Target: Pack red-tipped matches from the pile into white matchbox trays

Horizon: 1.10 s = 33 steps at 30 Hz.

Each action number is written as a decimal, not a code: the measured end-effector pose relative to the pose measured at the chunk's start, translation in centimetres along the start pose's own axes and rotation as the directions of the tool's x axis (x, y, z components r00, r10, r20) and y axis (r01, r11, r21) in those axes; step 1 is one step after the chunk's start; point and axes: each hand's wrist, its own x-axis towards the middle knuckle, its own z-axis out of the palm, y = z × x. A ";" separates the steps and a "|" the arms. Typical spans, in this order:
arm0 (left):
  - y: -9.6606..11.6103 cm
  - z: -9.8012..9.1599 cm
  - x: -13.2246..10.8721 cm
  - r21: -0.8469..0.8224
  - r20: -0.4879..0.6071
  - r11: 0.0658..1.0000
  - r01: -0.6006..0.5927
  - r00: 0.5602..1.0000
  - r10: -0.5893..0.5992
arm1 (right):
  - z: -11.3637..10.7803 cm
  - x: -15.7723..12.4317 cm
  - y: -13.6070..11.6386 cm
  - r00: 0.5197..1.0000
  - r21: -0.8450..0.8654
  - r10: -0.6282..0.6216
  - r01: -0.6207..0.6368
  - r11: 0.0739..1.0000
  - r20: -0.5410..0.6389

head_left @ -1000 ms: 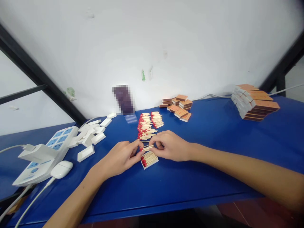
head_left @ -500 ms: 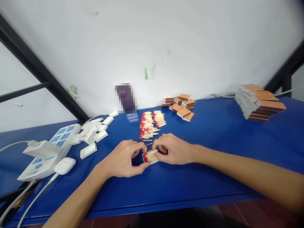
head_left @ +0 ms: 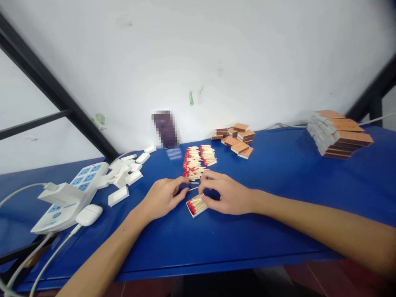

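Note:
A small white matchbox tray [head_left: 198, 214] filled with red-tipped matches [head_left: 194, 203] lies on the blue table, heads pointing left. My right hand [head_left: 225, 193] curls over the tray's right end, thumb and fingers closed about it and hiding that end. Just beyond the tray, my left hand [head_left: 165, 197] has thumb and index finger apart, close to a loose match [head_left: 194, 188]. Another single match [head_left: 194, 182] lies slightly farther back. Behind the hands are a larger heap of matches [head_left: 192, 163] and a smaller one [head_left: 208, 156].
Several empty white trays [head_left: 125, 173] are scattered at left, beside a power strip [head_left: 74, 194] with a plugged charger and a white case [head_left: 89, 215] on a cable. Orange matchbox covers [head_left: 239, 146] lie at the back. Stacked matchboxes [head_left: 343, 134] stand at right.
My left hand has left the tray's left end and moved back and slightly left, toward the loose match. My right hand stays at the tray. The view has shifted slightly.

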 end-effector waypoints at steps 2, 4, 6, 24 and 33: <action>0.1 0.0 0.1 0.003 0.004 1.000 0.018 1.000 -0.018 | -0.1 0.1 0.0 1.000 0.018 -0.020 0.021 1.000 -0.010; 0.2 0.0 0.1 0.006 0.011 1.000 0.031 0.999 -0.031 | -0.1 0.2 0.1 0.999 0.023 -0.036 0.036 0.999 0.004; 0.2 0.0 0.2 0.008 0.019 0.999 0.036 0.999 -0.036 | 0.0 0.2 0.2 0.998 0.011 -0.047 0.047 0.999 0.030; 0.3 -0.4 -0.1 -0.040 0.072 0.999 0.032 0.997 -0.029 | -0.1 0.0 0.1 0.991 0.011 -0.085 0.085 0.996 0.099; 0.8 -0.8 0.1 -0.086 0.076 0.996 -0.013 0.997 0.019 | 0.1 -0.2 0.2 0.984 -0.034 -0.125 0.130 0.991 0.131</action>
